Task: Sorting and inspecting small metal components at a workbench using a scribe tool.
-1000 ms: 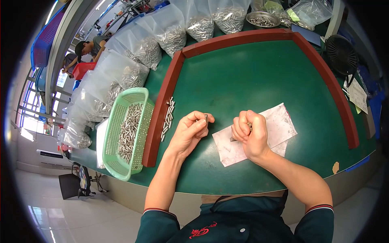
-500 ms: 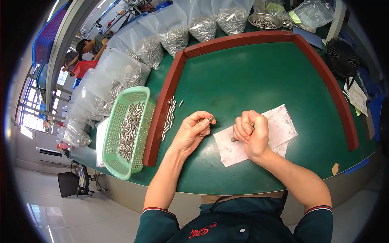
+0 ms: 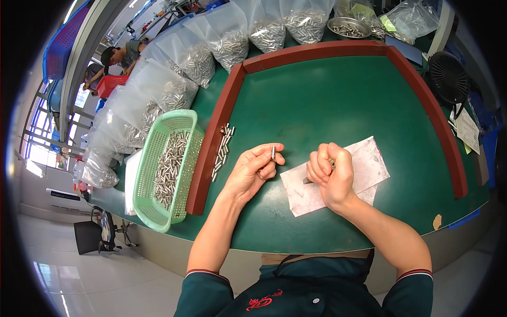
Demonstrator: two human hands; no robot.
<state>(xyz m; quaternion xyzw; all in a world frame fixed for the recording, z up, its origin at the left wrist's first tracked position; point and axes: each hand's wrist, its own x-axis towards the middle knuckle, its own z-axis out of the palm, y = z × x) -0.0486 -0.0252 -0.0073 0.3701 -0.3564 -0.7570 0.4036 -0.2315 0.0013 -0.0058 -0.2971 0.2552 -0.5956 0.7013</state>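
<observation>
My left hand (image 3: 248, 171) pinches a small shiny metal pin (image 3: 273, 152) between thumb and fingertips, the pin standing roughly upright. To its right, my right hand (image 3: 334, 177) is closed in a fist around a tool. Only a flat grey end (image 3: 307, 180) of that tool sticks out by the little finger, and a bit of it shows at the top of the fist; its kind is hidden. Under the right hand lies a smudged whitish cloth (image 3: 367, 166). Several loose metal pins (image 3: 222, 154) lie in a strip beside the red-brown rail, left of my left hand.
A red-brown rail (image 3: 317, 51) frames the green tabletop (image 3: 317, 100) on three sides. On the left stands a light green basket (image 3: 141, 185) holding many metal pins. Clear bags (image 3: 227, 45) of metal parts line the back, with a metal bowl (image 3: 364, 27) and a black fan (image 3: 448, 76).
The pin in my left fingers has turned from nearly end-on to upright, showing its length. My right fist stays almost where it was. The whole view has shifted slightly.
</observation>
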